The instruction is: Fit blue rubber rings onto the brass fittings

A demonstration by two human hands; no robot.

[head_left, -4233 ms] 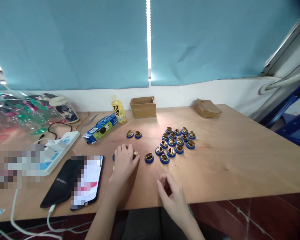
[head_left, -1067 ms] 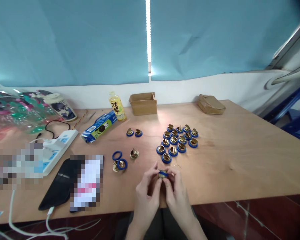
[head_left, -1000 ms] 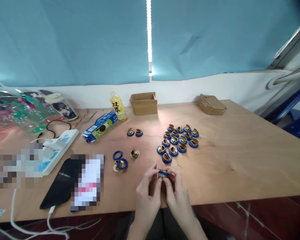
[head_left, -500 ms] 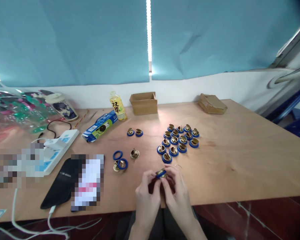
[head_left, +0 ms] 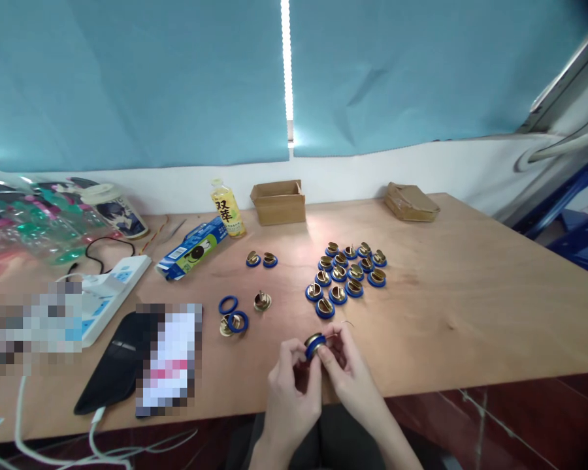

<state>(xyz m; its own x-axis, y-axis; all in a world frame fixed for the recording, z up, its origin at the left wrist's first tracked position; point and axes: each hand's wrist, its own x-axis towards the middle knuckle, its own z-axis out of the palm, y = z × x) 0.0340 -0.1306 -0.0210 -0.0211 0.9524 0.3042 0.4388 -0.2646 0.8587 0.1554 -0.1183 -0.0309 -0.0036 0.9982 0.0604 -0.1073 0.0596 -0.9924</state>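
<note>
small brass piece with blue ring (head_left: 314, 344) held above the near part of the wooden table (head_left: 470, 313), pinched between both hands. left hand (head_left: 291, 390) closed on it from the left, fingertips (head_left: 308, 358) pressed against the blue rim; right hand (head_left: 349, 372) closed on it from the right, thumb over the edge. piece tilted, brass face turned up and to the left.

just beyond the hands, a cluster of finished brass pieces (head_left: 345, 275) in rows, near but not touching. further left, two loose blue rings (head_left: 234, 313), one lying partly on a brass part, and a single brass part (head_left: 262, 301) beside them. a pair of finished pieces (head_left: 261, 260) more to the back. phone (head_left: 169, 358) and black case (head_left: 112, 362) at the left, with power strip (head_left: 110, 290) behind them. blue packet (head_left: 192, 248), yellow bottle (head_left: 227, 209) and open carton (head_left: 278, 202) near the wall; flat brown parcel (head_left: 411, 201) at the back right.

table edge directly under the wrists. wide bare wood on the right side.
</note>
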